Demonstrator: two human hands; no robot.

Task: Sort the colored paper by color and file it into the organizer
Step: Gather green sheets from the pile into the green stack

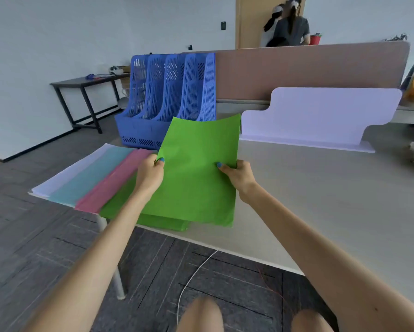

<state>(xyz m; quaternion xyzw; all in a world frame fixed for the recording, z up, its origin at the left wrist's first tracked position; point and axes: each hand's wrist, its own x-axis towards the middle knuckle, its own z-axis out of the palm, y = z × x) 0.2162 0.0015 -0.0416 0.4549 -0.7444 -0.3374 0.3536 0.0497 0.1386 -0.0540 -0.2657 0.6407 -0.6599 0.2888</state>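
Note:
A green sheet of paper point(198, 164) is lifted off the table, its far edge curling up. My left hand point(150, 172) pinches its left edge and my right hand point(237, 174) pinches its right edge. Under it lies more green paper point(162, 222) at the table's near edge. To the left, pink paper point(114, 179), light blue paper point(93, 172) and white paper point(69, 170) lie fanned out. The blue plastic organizer point(170, 99) with several upright slots stands behind the papers at the table's far left.
A white shaped board point(321, 116) stands on the table point(321, 200) to the right of the organizer, before a brown desk divider point(309, 70). A black side table point(86, 92) is at the left wall. Two people stand by the door at the back.

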